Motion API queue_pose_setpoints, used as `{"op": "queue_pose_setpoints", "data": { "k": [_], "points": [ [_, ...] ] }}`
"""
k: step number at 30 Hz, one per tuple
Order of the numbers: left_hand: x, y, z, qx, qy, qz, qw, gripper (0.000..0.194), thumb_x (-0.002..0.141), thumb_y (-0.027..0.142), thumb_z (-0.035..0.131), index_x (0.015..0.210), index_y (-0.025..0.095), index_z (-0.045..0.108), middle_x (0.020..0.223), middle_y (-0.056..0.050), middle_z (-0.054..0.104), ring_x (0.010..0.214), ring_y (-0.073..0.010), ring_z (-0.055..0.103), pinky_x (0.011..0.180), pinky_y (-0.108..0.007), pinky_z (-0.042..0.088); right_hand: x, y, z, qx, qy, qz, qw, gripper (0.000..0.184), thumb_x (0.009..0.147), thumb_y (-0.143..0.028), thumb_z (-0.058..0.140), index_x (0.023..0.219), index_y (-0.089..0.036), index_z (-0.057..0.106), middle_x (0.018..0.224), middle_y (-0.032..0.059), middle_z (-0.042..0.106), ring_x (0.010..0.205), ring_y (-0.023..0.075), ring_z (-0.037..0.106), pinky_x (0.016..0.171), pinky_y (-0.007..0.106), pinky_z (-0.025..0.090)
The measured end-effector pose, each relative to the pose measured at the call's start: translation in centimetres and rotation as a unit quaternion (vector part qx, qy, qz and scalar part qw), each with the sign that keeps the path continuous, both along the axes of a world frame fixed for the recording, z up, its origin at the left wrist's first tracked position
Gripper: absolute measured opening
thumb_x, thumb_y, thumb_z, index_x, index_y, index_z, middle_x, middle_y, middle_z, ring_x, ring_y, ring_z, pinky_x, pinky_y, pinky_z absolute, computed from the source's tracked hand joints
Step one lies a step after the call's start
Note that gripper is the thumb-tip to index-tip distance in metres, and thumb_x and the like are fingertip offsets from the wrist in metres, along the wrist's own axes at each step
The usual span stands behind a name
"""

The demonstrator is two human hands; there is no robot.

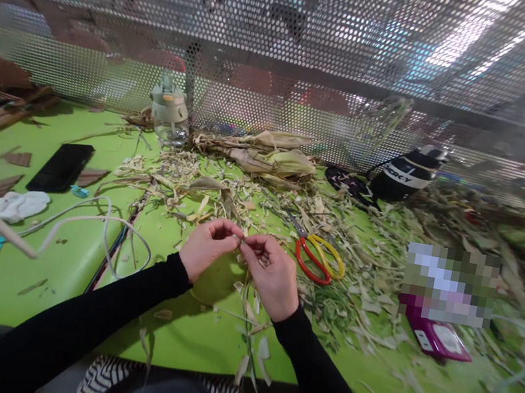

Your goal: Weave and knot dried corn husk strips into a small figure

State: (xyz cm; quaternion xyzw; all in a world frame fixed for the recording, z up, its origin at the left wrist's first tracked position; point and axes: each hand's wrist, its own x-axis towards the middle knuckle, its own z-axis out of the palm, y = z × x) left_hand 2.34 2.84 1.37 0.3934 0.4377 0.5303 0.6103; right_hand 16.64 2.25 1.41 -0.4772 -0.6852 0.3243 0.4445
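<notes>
One thin stem (248,338), seemingly pinched where the fingertips of left hand (202,250) and right hand (275,280) meet above the tabletop (19,306), its long axis pointed nearward, closer to the right hand.

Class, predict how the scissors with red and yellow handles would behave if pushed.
Lying flat, the scissors would probably slide rather than roll. Their separate handle loops may swing. The loose scraps around them look light and might drag along.
</notes>
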Motion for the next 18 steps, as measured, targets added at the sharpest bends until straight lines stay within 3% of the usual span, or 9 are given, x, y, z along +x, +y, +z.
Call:
{"op": "queue_pose_setpoints", "data": {
  "k": [3,9,14,18],
  "points": [
    [0.0,-0.15,0.02,0.009,-0.004,0.005,1.0,0.011,0.064,0.012,0.062,0.073,0.016,0.057,0.069,0.002,0.057,0.061,-0.0073,0.05,0.061,-0.02,0.041,0.09,0.08,0.15,0.022,-0.039,0.005,0.999,0.014,0.081,-0.031,0.061,0.086,-0.018,0.061,0.075,0.0042,0.068,0.065,0.016,0.064,0.06,0.028,0.053],
    [-0.29,-0.31,0.23,0.122,0.107,0.011,0.987,0.019,0.069,0.018,0.066,0.087,0.017,0.06,0.08,-0.001,0.062,0.073,-0.0108,0.057,0.072,-0.023,0.045,0.5,0.24,0.39,0.076,-0.086,-0.02,0.993,0.011,0.085,-0.029,0.056,0.082,-0.019,0.06,0.071,0.0023,0.065,0.06,0.0142,0.06,0.059,0.026,0.05],
    [-0.09,-0.29,-0.13,0.089,0.037,-0.012,0.995,0.026,0.07,0.024,0.07,0.092,0.016,0.06,0.085,-0.003,0.063,0.076,-0.0112,0.058,0.075,-0.025,0.047,0.4,-0.14,0.38,0.164,-0.154,-0.041,0.973,0.009,0.089,-0.023,0.05,0.083,-0.019,0.055,0.072,0.0024,0.061,0.062,0.0143,0.057,0.059,0.026,0.046],
    [-0.01,-0.26,-0.26,0.061,-0.001,-0.022,0.998,0.026,0.068,0.024,0.072,0.09,0.015,0.061,0.082,-0.002,0.063,0.073,-0.0099,0.058,0.072,-0.024,0.047,0.18,-0.2,0.07,0.246,-0.248,-0.052,0.936,0.013,0.091,-0.021,0.044,0.083,-0.02,0.053,0.076,0.006,0.061,0.071,0.0185,0.056,0.066,0.031,0.045]
  ]
}}
